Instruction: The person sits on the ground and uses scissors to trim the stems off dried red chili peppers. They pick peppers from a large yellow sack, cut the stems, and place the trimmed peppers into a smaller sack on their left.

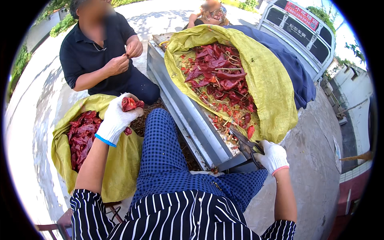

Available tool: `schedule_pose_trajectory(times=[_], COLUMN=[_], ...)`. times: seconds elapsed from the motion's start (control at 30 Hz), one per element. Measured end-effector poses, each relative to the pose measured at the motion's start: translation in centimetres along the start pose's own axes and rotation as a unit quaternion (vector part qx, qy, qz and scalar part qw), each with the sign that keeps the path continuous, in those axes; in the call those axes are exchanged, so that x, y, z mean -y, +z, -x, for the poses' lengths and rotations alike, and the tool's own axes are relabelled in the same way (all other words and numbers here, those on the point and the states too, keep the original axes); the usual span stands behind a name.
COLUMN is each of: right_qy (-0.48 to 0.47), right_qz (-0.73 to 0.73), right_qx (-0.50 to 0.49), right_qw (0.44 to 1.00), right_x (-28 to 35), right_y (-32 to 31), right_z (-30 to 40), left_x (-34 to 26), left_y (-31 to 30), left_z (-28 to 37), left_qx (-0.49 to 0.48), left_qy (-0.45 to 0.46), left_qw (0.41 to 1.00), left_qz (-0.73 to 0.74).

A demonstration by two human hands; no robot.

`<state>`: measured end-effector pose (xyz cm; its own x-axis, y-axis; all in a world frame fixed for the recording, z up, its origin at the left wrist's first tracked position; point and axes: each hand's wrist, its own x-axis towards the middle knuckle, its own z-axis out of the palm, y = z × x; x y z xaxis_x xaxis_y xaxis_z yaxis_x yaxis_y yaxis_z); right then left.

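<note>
Gloved in white knit with a blue cuff, my left hand (115, 115) holds a dried red chili pepper (131, 104) that looks cut, its inside showing. It hovers over the right rim of a yellow woven sack (121, 171) filled with dried red peppers (83, 132). My right hand (273, 156), in a white glove with a pink cuff, grips the handles of dark metal scissors (246, 144). The blades point toward pepper scraps on the truck bed's corner. Beyond them lies a large open yellow sack (270, 87) with dried peppers and stems (220, 70) spilling toward me.
The metal side panel (189, 108) of a small truck's bed runs beside my knee. A dark blue cloth (285, 57) lies behind the large sack, before the cab (300, 27). A person in dark clothes (102, 57) sits across from me; another person (211, 15) is farther back.
</note>
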<state>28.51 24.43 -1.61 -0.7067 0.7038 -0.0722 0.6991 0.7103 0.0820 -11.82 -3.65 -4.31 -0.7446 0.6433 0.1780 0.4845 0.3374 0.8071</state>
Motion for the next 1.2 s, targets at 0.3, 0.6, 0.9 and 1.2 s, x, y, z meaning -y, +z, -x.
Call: schedule_pose_trajectory(times=[0.3,0.6,0.9,1.2], right_qy=[0.059,0.034,0.104,0.014], right_qz=[-0.097,-0.294,-0.525,-0.624], right_qx=[-0.104,-0.148,-0.197,-0.185], right_qw=[0.988,0.944,0.821,0.759], right_x=[2.7,-0.1,1.7,8.9], right_y=[0.4,3.2,0.2,-0.3], right_z=[-3.1,-4.9,-3.0,-0.3], left_x=[16.6,25.2,15.4,3.2], left_y=[-12.8,-3.3,-6.9,-2.2], left_z=[8.0,12.6,7.8,5.9], left_qx=[-0.067,0.118,0.200,0.041], left_qy=[-0.134,-0.100,-0.160,-0.023], left_qw=[0.877,0.796,0.826,0.998], left_qz=[-0.457,-0.585,-0.503,-0.051])
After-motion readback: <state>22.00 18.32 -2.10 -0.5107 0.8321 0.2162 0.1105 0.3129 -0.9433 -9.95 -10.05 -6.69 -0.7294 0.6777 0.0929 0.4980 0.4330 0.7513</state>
